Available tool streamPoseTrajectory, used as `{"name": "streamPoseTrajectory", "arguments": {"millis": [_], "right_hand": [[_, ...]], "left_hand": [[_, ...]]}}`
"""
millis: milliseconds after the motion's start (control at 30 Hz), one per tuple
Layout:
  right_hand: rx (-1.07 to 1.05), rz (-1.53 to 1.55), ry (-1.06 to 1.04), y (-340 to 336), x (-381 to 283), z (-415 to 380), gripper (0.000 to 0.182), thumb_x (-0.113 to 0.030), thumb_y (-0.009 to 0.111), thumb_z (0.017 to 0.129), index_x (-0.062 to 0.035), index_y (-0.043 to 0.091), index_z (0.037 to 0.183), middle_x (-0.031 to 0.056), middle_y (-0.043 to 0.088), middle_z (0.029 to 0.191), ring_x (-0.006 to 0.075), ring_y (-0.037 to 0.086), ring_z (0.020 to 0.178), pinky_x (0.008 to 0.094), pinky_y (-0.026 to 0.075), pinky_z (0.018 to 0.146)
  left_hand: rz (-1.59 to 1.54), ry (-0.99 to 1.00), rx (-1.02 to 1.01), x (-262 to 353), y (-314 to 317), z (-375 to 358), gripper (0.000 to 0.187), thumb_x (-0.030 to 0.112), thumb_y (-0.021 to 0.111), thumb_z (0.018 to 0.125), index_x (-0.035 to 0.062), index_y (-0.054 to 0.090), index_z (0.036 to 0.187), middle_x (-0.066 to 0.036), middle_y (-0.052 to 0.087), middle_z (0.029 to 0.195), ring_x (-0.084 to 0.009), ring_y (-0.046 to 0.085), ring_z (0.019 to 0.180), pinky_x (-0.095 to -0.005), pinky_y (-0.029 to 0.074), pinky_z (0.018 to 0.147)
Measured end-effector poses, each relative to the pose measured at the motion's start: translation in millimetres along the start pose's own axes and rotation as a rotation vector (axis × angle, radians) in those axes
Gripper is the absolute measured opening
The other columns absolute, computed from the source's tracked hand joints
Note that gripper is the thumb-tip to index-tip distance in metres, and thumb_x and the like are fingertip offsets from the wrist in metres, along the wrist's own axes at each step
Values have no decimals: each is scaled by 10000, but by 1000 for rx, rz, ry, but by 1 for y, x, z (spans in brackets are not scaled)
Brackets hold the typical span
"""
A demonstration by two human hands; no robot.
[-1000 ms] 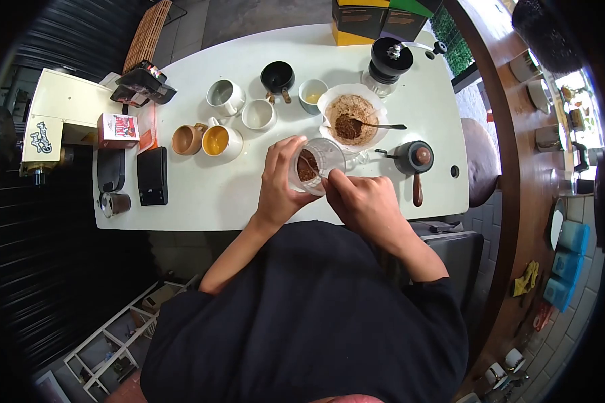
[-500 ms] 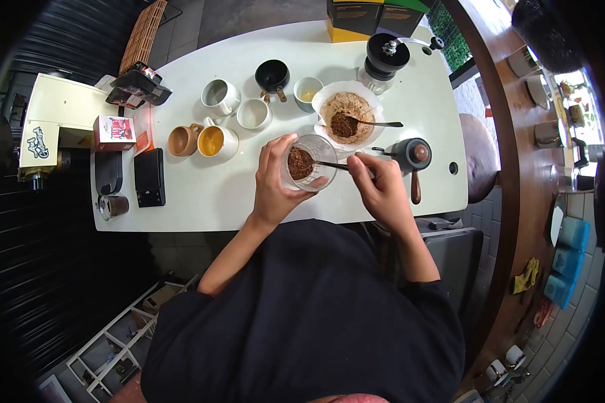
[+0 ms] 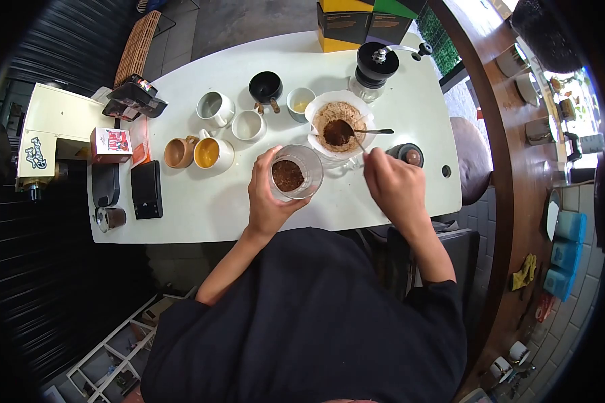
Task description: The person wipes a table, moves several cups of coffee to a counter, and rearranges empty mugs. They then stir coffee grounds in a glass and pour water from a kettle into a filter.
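My left hand grips a clear glass cup with dark ground coffee at its bottom, held above the white table. My right hand holds a thin spoon whose bowl reaches into the paper-filter dripper, which holds brown coffee grounds. A second spoon lies across the dripper's right rim. A dark small kettle sits just behind my right hand, partly hidden by it.
Several mugs stand left of the dripper, one with yellow liquid. A hand grinder and boxes are at the far edge. A black scale, red box and cream machine occupy the left.
My right hand drew the spoon out of the glass cup and carried it right and away to the dripper. My left hand kept hold of the cup, tilting it more level.
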State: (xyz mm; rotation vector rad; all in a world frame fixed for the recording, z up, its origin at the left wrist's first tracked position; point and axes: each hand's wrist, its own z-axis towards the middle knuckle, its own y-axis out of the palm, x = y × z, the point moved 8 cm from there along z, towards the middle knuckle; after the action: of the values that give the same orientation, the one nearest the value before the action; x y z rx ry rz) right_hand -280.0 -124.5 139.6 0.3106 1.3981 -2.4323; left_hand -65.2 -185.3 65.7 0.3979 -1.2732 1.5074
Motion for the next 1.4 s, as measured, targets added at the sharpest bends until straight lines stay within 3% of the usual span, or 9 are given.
{"name": "streamPoseTrajectory", "arguments": {"millis": [100, 200, 367, 467, 600, 800, 967, 1033, 1400], "right_hand": [[10, -158, -161, 3, -15, -1, 250, -124, 694, 929, -79, 511, 764, 24, 491, 567, 188, 544, 445, 342, 418, 445], [64, -46, -76, -25, -23, 6, 263, -112, 691, 928, -79, 505, 745, 25, 488, 560, 194, 530, 443, 347, 407, 443], [-54, 270, -30, -32, -57, -1, 245, -13, 690, 887, -57, 499, 740, 99, 471, 526, 291, 502, 421, 397, 388, 437], [-239, 344, -96, 4, -83, 3, 249, -78, 708, 902, -70, 509, 754, 80, 534, 546, 286, 546, 444, 394, 421, 446], [-267, 320, -209, 38, -119, 25, 226, -175, 708, 926, -85, 554, 788, 74, 629, 635, 293, 624, 516, 405, 469, 468], [-383, 235, -360, 76, -169, 52, 261, -303, 662, 963, -102, 600, 808, 56, 613, 671, 291, 644, 539, 397, 486, 472], [-357, 141, -434, 103, -217, 65, 308, -353, 648, 975, -98, 579, 816, 54, 611, 645, 274, 647, 523, 384, 485, 457], [-327, 107, -465, 118, -237, 67, 357, -394, 637, 981, -91, 548, 815, 64, 607, 599, 272, 642, 492, 373, 482, 434], [-390, 169, -404, 191, -348, 95, 377, -432, 628, 977, -69, 556, 904, 118, 628, 581, 327, 653, 513, 410, 477, 433]], "left_hand": [[33, 23, 3, 3, -1, 0, 914, 165, 943, 664, -2, 425, 1399, -152, 600, 1249, -254, 634, 1147, -374, 521, 999], [20, 16, 5, 2, -3, -6, 925, 179, 946, 662, -7, 424, 1403, -153, 598, 1254, -258, 633, 1151, -375, 519, 1002], [-19, 9, 8, -4, -15, -15, 925, 215, 966, 638, 17, 469, 1392, -162, 593, 1272, -281, 620, 1177, -385, 510, 1009], [102, 54, 51, 2, -31, -20, 887, 321, 948, 656, 34, 502, 1367, -169, 598, 1267, -335, 616, 1148, -412, 507, 986], [136, 87, 105, -7, -53, -25, 914, 383, 923, 661, 46, 481, 1387, -159, 591, 1308, -353, 571, 1204, -456, 475, 1023], [189, 45, 251, -21, -105, -37, 955, 378, 935, 634, 33, 467, 1392, -159, 584, 1324, -362, 577, 1195, -465, 488, 1003], [212, 5, 373, -38, -159, -53, 966, 274, 963, 599, 38, 468, 1394, -147, 595, 1307, -335, 590, 1188, -434, 511, 990], [214, 0, 417, -45, -182, -59, 936, 298, 954, 621, 34, 484, 1387, -155, 596, 1288, -341, 585, 1175, -446, 499, 990], [261, -1, 490, -122, -302, -83, 964, 283, 965, 587, 24, 486, 1382, -169, 594, 1272, -342, 607, 1160, -438, 510, 986]]}}
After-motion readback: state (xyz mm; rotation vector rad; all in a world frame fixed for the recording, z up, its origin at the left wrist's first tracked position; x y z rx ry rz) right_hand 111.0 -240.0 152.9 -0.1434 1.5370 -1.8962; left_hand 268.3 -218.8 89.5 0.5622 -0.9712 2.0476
